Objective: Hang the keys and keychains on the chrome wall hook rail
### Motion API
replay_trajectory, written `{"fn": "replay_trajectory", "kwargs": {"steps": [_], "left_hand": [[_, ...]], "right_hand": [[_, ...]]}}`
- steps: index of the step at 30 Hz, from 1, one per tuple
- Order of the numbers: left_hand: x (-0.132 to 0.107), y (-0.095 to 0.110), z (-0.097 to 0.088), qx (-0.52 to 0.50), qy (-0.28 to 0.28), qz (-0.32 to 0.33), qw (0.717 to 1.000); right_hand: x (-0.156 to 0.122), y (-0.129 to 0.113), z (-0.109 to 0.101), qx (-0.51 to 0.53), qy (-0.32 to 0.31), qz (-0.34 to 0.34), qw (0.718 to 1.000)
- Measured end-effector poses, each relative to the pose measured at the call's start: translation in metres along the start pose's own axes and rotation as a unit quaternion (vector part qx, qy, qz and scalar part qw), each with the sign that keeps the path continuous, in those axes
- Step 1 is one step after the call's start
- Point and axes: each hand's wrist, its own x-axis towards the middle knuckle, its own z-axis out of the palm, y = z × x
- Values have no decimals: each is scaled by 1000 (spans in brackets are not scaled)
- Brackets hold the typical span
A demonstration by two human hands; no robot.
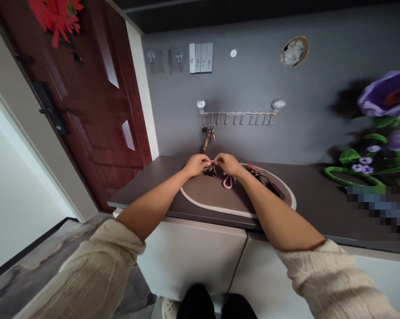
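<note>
My left hand [197,164] and my right hand [228,164] meet over the oval mat [216,198], each with the fingers pinched. Between the fingertips is the ring of a bunch of keys [210,171], gripped from both sides; the keys show just below it. Close to my right hand, a pink loop strap [227,182] lies on the mat. More keys and dark key fobs [257,175], with something red among them, are partly hidden behind my right forearm.
A clear hook rail [240,114] is fixed to the grey wall, with keys and a brown tag [206,141] hanging at its left end. Purple flowers [386,102] stand at the right of the dark counter [315,195]. A dark red door [96,110] is at left.
</note>
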Motion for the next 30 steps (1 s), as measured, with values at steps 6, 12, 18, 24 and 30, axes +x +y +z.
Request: {"fn": "replay_trajectory", "kwargs": {"steps": [6, 12, 18, 24, 30], "left_hand": [[1, 6, -2, -45, 19, -13, 999], [2, 6, -1, -150, 39, -43, 987], [3, 5, 1, -249, 61, -70, 964], [3, 8, 0, -318, 77, -78, 942], [3, 10, 1, -343, 89, -91, 931]], "right_hand": [[-1, -3, -1, 94, 24, -15, 995], [2, 1, 2, 200, 56, -8, 978], [2, -3, 3, 338, 43, 29, 940], [-2, -7, 1, 435, 20, 58, 899], [-5, -10, -1, 454, 17, 52, 889]]}}
